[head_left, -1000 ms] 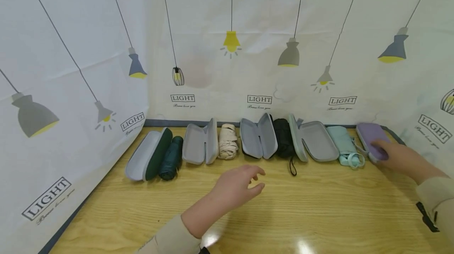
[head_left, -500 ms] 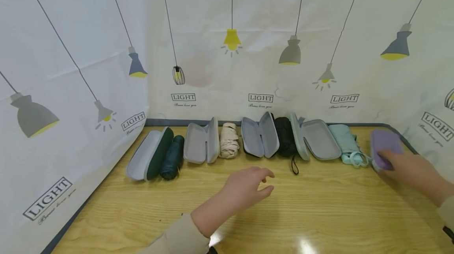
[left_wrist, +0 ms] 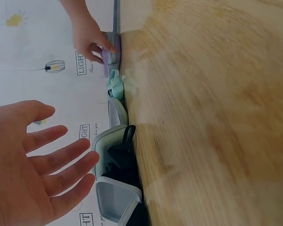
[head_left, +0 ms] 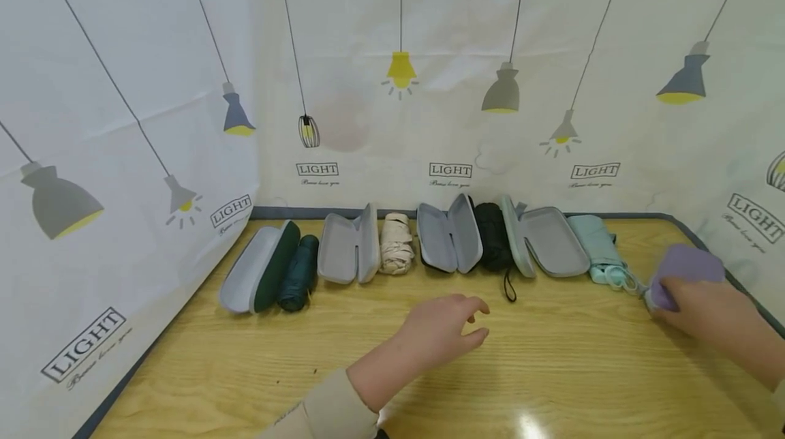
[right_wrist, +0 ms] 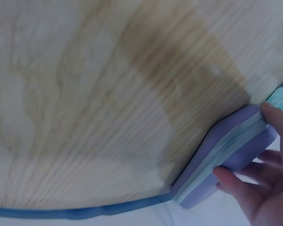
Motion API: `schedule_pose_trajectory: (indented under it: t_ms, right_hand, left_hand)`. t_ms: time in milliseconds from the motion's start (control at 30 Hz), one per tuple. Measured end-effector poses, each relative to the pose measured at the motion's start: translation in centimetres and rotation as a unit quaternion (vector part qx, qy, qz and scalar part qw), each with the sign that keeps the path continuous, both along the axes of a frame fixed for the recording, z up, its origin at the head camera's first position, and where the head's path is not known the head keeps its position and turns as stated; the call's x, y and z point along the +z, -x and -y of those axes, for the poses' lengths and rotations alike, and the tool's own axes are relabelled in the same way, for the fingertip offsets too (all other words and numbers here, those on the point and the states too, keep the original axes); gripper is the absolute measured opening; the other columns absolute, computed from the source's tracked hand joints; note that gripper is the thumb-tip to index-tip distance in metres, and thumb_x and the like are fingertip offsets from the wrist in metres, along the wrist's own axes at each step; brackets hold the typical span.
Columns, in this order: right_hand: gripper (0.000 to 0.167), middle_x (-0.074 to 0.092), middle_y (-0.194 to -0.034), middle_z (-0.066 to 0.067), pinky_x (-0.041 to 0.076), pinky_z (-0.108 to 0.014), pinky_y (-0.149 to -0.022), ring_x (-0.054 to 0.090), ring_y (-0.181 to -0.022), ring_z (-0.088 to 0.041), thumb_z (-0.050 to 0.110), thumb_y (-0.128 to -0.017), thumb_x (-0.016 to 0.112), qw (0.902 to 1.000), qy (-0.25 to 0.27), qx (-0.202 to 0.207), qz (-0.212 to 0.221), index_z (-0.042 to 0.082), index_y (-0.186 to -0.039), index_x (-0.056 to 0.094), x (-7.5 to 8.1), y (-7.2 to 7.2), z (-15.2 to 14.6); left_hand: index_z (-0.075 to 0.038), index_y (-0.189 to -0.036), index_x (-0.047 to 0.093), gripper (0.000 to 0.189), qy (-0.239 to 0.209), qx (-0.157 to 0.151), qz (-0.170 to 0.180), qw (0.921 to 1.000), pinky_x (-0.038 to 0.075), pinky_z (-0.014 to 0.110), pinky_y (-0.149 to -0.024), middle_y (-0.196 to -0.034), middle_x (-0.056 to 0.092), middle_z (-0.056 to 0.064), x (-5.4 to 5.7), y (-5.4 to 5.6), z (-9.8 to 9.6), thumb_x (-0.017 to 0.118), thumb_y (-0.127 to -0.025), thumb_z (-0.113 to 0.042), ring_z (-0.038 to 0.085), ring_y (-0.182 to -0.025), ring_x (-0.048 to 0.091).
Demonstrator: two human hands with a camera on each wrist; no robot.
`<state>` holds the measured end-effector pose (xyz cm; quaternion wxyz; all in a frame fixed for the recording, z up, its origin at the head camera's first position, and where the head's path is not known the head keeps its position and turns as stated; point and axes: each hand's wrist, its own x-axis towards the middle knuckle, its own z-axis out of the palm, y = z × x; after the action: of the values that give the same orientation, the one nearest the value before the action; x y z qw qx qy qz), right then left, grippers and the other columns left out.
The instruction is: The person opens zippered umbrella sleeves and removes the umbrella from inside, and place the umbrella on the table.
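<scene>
At the right of the table my right hand (head_left: 705, 306) grips a closed purple zippered case (head_left: 693, 265). The right wrist view has the thumb and fingers on the purple case (right_wrist: 226, 146), its pale zipper band running along the side. A mint folded umbrella (head_left: 593, 240) with a looped strap lies just left of it. My left hand (head_left: 444, 326) hovers over the middle of the table, fingers loosely bent and holding nothing; in the left wrist view the fingers of the left hand (left_wrist: 42, 160) are spread.
Along the back wall runs a row: an open mint case (head_left: 555, 241), a black folded umbrella (head_left: 493, 238), an open black case with grey lining (head_left: 437, 238), a cream umbrella (head_left: 396, 245), an open pale case (head_left: 337, 248), a dark teal umbrella (head_left: 298, 272) and an open green case (head_left: 276, 268).
My right hand has moved the purple case to the right and nearer to me, away from the mint umbrella. My left hand has drifted rightward, still holding nothing.
</scene>
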<state>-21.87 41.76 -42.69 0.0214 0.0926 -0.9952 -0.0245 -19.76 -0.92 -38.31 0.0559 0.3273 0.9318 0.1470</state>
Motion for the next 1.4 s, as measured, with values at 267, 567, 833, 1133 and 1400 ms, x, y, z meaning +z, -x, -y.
schedule_pose_trajectory:
  t_ms: [267,567,833,1133,1400]
  right_hand:
    - [0.039,0.039,-0.060,0.001,0.036,-0.039,-0.046,0.042,-0.052,-0.019,0.030,-0.086,0.072,0.9993,0.031,-0.016,-0.011,0.015,-0.069,0.040,0.8,-1.7,2.0]
    - [0.062,0.063,-0.087,-0.010,0.050,-0.053,-0.062,0.062,-0.078,-0.034,0.053,-0.067,0.083,0.9965,-0.039,0.028,0.069,0.004,-0.101,0.065,1.5,-0.6,-0.7]
    - [0.101,0.051,-0.127,-0.026,0.034,-0.080,-0.072,0.045,-0.112,-0.057,0.034,-0.039,0.098,0.9902,-0.100,0.083,0.053,0.003,-0.126,0.058,0.6,1.3,-4.7]
    - [0.076,0.060,-0.113,-0.029,0.052,-0.050,-0.063,0.058,-0.095,-0.052,-0.004,-0.044,0.090,0.9864,-0.062,0.121,0.092,0.000,-0.116,0.065,1.2,3.0,-5.1]
    - [0.081,0.060,-0.089,-0.007,0.051,-0.054,-0.072,0.060,-0.079,-0.031,0.031,-0.045,0.096,0.9819,-0.045,0.111,0.147,-0.004,-0.112,0.066,2.6,2.4,-3.9]
  left_hand:
    - [-0.023,-0.125,0.064,0.032,0.001,-0.002,0.006,1.0000,0.048,0.022,-0.063,-0.104,0.066,-0.009,-0.2,0.1,0.2,0.062,-0.096,-0.037,0.002,-0.085,0.060]
    - [-0.024,-0.124,0.064,0.031,0.012,-0.009,0.016,0.9998,0.048,0.022,-0.064,-0.104,0.066,-0.010,-0.5,0.0,-0.2,0.062,-0.096,-0.037,0.001,-0.086,0.060]
    - [-0.025,-0.125,0.064,0.032,0.015,-0.011,0.024,0.9995,0.048,0.022,-0.065,-0.105,0.066,-0.011,-0.6,0.0,-0.5,0.061,-0.096,-0.039,-0.001,-0.087,0.060]
    - [-0.029,-0.126,0.062,0.032,0.025,-0.017,0.018,0.9994,0.046,0.021,-0.059,-0.104,0.065,-0.015,-1.2,0.3,-1.5,0.060,-0.097,-0.041,-0.003,-0.083,0.058]
    - [-0.031,-0.127,0.062,0.032,0.046,-0.052,0.005,0.9976,0.044,0.018,-0.058,-0.108,0.064,-0.017,-1.3,0.2,-3.5,0.058,-0.097,-0.043,-0.007,-0.087,0.057]
